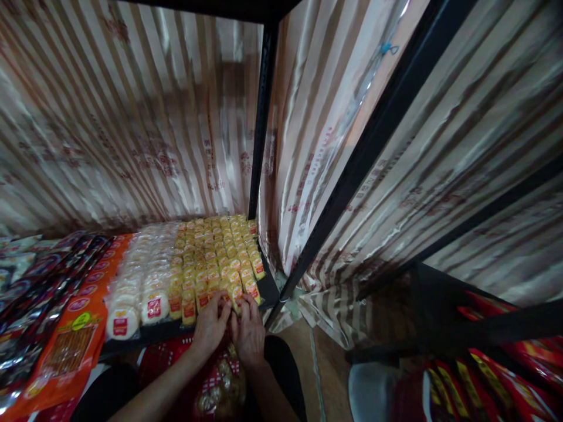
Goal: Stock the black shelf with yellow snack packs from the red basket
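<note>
My left hand (211,326) and my right hand (248,332) meet at the front edge of a black shelf (268,288). Both rest on the front row of small yellow snack packets (220,252) with red labels, which stand in several tight rows. The fingers of both hands curl onto one packet (234,296) at the front of the rows; how firmly they hold it is not clear. My forearms come up from the bottom of the view.
Round white packets (138,293) lie left of the yellow ones, then orange packs (73,340) and dark shiny packs (30,293). A black upright post (261,117) stands at the shelf corner. Striped plastic sheeting (132,117) covers the walls. A red bag (220,381) sits below my hands.
</note>
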`<act>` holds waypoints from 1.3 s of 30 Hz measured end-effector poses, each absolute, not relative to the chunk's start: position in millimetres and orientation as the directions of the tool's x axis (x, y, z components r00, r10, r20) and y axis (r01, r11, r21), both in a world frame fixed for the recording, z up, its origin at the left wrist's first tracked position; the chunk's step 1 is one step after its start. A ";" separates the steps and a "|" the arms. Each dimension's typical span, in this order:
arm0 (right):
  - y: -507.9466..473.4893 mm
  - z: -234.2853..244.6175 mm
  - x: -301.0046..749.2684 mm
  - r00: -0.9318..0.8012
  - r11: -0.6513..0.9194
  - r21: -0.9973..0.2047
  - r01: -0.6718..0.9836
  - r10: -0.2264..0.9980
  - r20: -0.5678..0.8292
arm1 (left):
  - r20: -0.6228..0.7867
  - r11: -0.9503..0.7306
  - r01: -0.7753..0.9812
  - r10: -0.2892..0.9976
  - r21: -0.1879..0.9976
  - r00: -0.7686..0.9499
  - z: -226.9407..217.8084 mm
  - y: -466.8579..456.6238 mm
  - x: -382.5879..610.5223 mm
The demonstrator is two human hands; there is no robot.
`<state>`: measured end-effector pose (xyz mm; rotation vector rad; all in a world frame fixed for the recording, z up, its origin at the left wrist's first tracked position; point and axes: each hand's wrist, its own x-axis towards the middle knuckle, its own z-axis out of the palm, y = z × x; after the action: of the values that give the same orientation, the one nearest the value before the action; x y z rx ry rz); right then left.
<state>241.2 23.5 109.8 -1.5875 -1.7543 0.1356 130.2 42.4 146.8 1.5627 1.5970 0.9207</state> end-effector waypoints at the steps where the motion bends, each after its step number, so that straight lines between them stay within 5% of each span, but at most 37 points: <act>1: 23.8 109.9 241.4 0.059 0.223 -0.547 0.807 0.891 0.449 | -0.008 0.021 0.486 1.000 0.874 -0.029 146.4 42.7 130.8; 16: 23.9 115.7 239.8 0.072 0.224 -0.584 0.781 0.895 0.440 | -0.034 0.044 0.427 0.999 0.903 -0.031 148.5 35.8 130.5; 30: 31.4 154.8 248.5 0.031 0.313 -0.521 0.794 0.835 0.549 | 0.139 -0.092 0.542 0.989 0.835 -0.047 191.8 59.0 136.8; 35: 64.6 173.4 264.0 0.194 0.277 -0.635 0.721 0.799 0.569 | 0.254 -0.194 0.548 0.966 0.814 -0.036 225.7 100.0 149.4; 39: 105.3 175.0 276.1 0.288 0.194 -0.777 0.599 0.853 0.435 | 0.322 -0.256 0.553 0.946 0.793 -0.023 241.6 148.7 165.9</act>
<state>276.1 105.3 175.0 -1.5004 -1.4069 0.3022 165.9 148.7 241.6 1.8245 1.5633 1.2035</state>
